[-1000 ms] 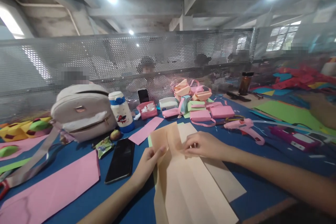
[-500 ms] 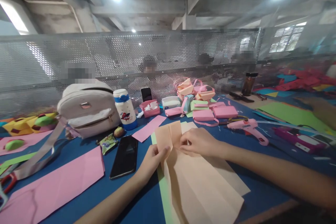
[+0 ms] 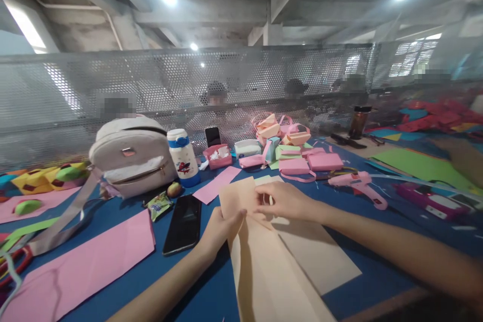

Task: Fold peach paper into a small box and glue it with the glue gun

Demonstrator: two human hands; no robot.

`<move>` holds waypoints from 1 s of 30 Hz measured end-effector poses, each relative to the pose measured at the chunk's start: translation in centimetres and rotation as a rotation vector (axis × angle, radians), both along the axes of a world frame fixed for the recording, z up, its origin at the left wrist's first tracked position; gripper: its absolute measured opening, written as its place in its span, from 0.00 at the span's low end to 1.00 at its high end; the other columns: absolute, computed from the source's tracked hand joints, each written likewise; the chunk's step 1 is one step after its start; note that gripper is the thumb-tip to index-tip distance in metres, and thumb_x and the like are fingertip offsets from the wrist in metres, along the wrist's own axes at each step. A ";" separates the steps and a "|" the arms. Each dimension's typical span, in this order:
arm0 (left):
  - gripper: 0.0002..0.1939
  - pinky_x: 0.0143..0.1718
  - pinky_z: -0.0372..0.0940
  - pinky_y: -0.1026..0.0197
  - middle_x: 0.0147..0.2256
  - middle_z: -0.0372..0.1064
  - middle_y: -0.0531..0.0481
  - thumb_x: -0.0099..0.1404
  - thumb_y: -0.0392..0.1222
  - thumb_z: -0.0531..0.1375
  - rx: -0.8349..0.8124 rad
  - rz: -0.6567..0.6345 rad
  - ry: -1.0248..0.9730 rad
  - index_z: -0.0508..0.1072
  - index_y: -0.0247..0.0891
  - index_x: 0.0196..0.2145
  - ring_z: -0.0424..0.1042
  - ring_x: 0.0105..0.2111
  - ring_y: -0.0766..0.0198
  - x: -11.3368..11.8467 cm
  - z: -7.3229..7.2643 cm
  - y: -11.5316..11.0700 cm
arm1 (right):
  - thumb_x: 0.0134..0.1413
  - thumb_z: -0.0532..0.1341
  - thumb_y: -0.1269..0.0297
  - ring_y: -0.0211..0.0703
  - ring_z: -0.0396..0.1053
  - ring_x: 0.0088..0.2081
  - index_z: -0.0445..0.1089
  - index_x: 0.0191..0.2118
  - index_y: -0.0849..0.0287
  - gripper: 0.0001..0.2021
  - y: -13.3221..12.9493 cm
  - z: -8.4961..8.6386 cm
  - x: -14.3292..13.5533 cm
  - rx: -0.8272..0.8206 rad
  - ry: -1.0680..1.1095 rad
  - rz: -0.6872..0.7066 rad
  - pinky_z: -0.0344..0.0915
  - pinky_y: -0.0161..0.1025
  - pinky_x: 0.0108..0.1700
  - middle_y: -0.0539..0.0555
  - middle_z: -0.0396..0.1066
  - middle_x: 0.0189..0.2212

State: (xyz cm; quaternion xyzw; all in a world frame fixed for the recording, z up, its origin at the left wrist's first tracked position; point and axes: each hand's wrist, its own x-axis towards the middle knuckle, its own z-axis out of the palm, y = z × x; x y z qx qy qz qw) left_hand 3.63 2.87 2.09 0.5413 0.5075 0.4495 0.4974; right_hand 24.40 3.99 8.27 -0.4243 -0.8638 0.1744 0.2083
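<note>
A long sheet of peach paper (image 3: 267, 271) with creases and a bent-over top end lies in front of me at a slant. My left hand (image 3: 224, 226) grips its left edge, thumb on top and the other fingers underneath. At the sheet's upper right edge, my right hand (image 3: 283, 201) has its fingers curled in a pinch on the paper, with a small gap showing inside the curl. Under my right wrist, another peach sheet (image 3: 320, 256) rests flat on the blue table (image 3: 370, 241).
Left of my hands are a black phone (image 3: 183, 224), a pink sheet (image 3: 90, 261), a snack packet (image 3: 159, 205) and a pale backpack (image 3: 132, 161). A bottle (image 3: 183, 158) stands behind. Small pink paper bags (image 3: 294, 167) and a pink glue gun (image 3: 358, 186) lie to the right.
The long peach sheet has swung so its near end covers the green strip on the left. Its raised top fold now lies flatter. My right hand has shifted slightly left.
</note>
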 end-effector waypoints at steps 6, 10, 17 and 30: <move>0.33 0.42 0.73 0.54 0.43 0.80 0.37 0.46 0.62 0.71 0.040 0.057 -0.075 0.80 0.31 0.42 0.78 0.45 0.41 0.2 -0.1 -0.4 | 0.61 0.61 0.64 0.38 0.69 0.32 0.72 0.33 0.58 0.06 -0.9 -1.5 1.6 -0.127 0.190 0.027 0.58 0.33 0.33 0.49 0.74 0.31; 0.32 0.46 0.72 0.52 0.45 0.79 0.36 0.48 0.60 0.71 0.097 0.103 -0.153 0.79 0.30 0.42 0.77 0.48 0.41 0.3 0.6 -1.1 | 0.62 0.61 0.58 0.36 0.67 0.32 0.68 0.35 0.59 0.09 -1.7 -3.6 2.1 -0.307 0.464 0.049 0.60 0.32 0.34 0.49 0.70 0.31; 0.30 0.48 0.73 0.53 0.48 0.78 0.37 0.51 0.57 0.71 0.136 0.106 -0.222 0.78 0.31 0.45 0.76 0.50 0.43 0.3 0.9 -1.4 | 0.47 0.69 0.44 0.28 0.59 0.17 0.65 0.30 0.60 0.23 -1.2 -5.8 1.5 -0.830 0.818 0.062 0.56 0.26 0.18 0.43 0.63 0.19; 0.30 0.44 0.74 0.54 0.44 0.80 0.38 0.49 0.58 0.72 0.152 0.106 -0.141 0.79 0.31 0.42 0.78 0.46 0.44 0.3 1.0 -1.4 | 0.45 0.70 0.47 0.31 0.66 0.18 0.67 0.29 0.61 0.21 -0.7 -6.2 1.9 -0.781 0.777 0.036 0.54 0.25 0.16 0.46 0.69 0.18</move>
